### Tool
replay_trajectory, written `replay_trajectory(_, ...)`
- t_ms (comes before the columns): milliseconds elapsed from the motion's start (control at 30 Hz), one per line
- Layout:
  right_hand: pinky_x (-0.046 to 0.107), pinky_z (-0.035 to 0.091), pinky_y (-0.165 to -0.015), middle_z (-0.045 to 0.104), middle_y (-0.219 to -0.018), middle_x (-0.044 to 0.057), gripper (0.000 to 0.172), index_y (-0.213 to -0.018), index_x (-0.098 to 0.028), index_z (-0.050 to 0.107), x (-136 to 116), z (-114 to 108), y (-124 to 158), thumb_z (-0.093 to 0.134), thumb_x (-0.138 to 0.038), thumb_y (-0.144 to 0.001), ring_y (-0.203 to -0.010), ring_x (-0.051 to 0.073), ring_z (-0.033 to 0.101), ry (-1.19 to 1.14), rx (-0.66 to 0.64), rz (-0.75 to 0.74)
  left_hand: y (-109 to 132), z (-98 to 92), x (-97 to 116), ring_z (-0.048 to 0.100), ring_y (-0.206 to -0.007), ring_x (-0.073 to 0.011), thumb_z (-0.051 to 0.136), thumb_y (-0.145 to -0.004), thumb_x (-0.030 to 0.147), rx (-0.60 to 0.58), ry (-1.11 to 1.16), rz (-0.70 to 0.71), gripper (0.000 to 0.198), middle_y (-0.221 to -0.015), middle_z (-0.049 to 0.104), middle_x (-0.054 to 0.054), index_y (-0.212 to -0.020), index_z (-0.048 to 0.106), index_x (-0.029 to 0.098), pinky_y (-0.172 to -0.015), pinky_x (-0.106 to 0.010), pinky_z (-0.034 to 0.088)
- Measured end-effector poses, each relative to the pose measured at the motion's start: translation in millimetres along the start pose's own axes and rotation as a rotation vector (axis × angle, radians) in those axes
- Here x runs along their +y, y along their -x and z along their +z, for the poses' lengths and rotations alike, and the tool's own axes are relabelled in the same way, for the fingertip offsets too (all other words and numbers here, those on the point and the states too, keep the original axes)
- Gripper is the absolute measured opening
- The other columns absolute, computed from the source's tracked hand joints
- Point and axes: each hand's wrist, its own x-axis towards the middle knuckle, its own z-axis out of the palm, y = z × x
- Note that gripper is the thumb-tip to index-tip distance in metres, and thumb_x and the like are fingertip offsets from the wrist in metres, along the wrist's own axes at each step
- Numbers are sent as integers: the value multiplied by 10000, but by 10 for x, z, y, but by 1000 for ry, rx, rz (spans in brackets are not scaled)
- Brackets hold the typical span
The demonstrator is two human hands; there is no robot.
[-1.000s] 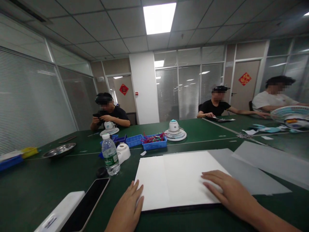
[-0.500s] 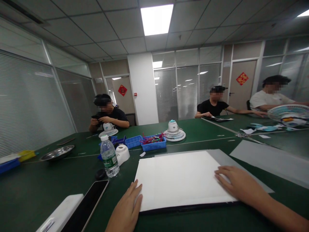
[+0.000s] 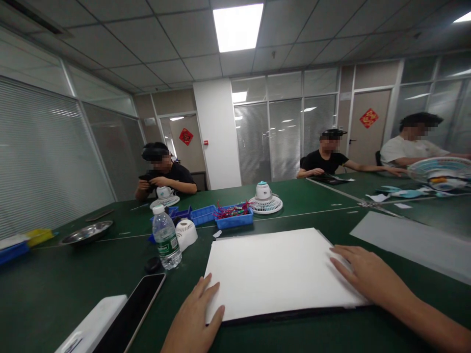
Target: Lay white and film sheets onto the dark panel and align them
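White paper sheets (image 3: 272,277) lie on a dark, flat thing (image 3: 287,315) that shows only as a thin edge along the front. My left hand (image 3: 196,314) rests at the left edge of the paper, fingers apart and thumb on its front corner. Along the right edge, my right hand (image 3: 368,274) lies with its fingers stretched out over the border. Neither hand grips anything. A grey sheet edge peeks out under the paper at its far right corner.
Left of the paper are a phone (image 3: 128,314), a white box (image 3: 93,326) and a water bottle (image 3: 166,238). Beyond stand blue bins (image 3: 235,222) and small fans (image 3: 265,200). A translucent sheet (image 3: 408,245) lies at right. Several people sit across the green table.
The grey sheet that stuck out behind and right of the paper is now almost wholly under it. My right hand shifted slightly right, and my left hand moved slightly inward.
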Motion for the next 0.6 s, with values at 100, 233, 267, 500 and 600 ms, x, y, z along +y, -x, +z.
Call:
replay_trajectory(100,559,496,-997,678,-1281,142,669,-1275,-161,697,276,72,-46,365,-629,-931,-1164,353,624,1,-68,137,7,-2,6,335,-1493,-307,489,-935,448,-1,-8,6,554,-1607,392,-61,-1414,600,193,-1223,-501,309)
replay_trajectory(233,542,481,-1016,643,-1345,122,657,-1298,-192,682,377,178,-61,401,-640,-908,-1213,348,596,-43,-101,163,12,-40,36,318,-1502,-305,487,-935,507,-31,-9,-3,585,-1594,416,-57,-1418,596,195,-1227,-503,299)
replay_trajectory(267,540,467,-1033,630,-1365,116,653,-1301,-199,680,376,206,-69,398,-642,-912,-1233,344,582,-43,-98,154,12,-53,47,319,-1501,-308,502,-926,533,-34,-10,-11,603,-1591,422,-60,-1417,597,196,-1228,-502,297)
replay_trajectory(500,460,392,-1094,531,-1477,124,716,-1397,-213,605,865,147,-215,334,-698,-945,-1322,310,506,38,-49,168,34,-98,78,367,-1481,-324,641,-810,658,-27,-27,-41,684,-1560,476,-47,-1361,648,254,-1212,-498,321)
replay_trajectory(600,502,340,-1105,431,-1534,217,715,-1441,-119,552,1372,-10,-204,341,-602,-957,-1359,374,453,98,1,260,50,-115,65,393,-1469,-315,651,-799,659,-28,-37,-50,677,-1550,491,-44,-1346,662,259,-1209,-482,328)
